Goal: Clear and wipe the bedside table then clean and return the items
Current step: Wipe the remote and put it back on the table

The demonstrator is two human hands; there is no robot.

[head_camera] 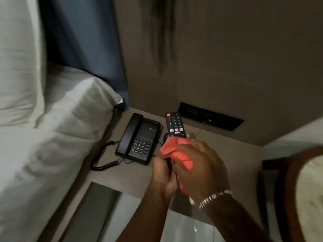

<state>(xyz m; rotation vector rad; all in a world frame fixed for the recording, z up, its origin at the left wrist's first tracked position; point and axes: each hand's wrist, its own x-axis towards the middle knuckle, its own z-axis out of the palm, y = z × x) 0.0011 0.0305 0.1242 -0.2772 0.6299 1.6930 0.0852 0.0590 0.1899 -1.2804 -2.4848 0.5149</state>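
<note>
A black TV remote (pixel 175 125) is held upright above the grey bedside table (pixel 236 154), buttons facing me. My left hand (pixel 163 177) grips its lower end. My right hand (pixel 199 165), with a silver bracelet on the wrist, is closed on an orange-pink cloth (pixel 172 148) that is pressed around the remote's lower half. A black corded telephone (pixel 139 138) sits on the table's left part, handset in its cradle, coiled cord (pixel 102 158) trailing toward the bed.
A white bed with a pillow (pixel 66 109) fills the left side, touching the table. A black socket panel (pixel 209 117) is set into the brown wall behind. A wooden chair with a pale seat (pixel 304 189) stands at the right. Glossy floor shows below.
</note>
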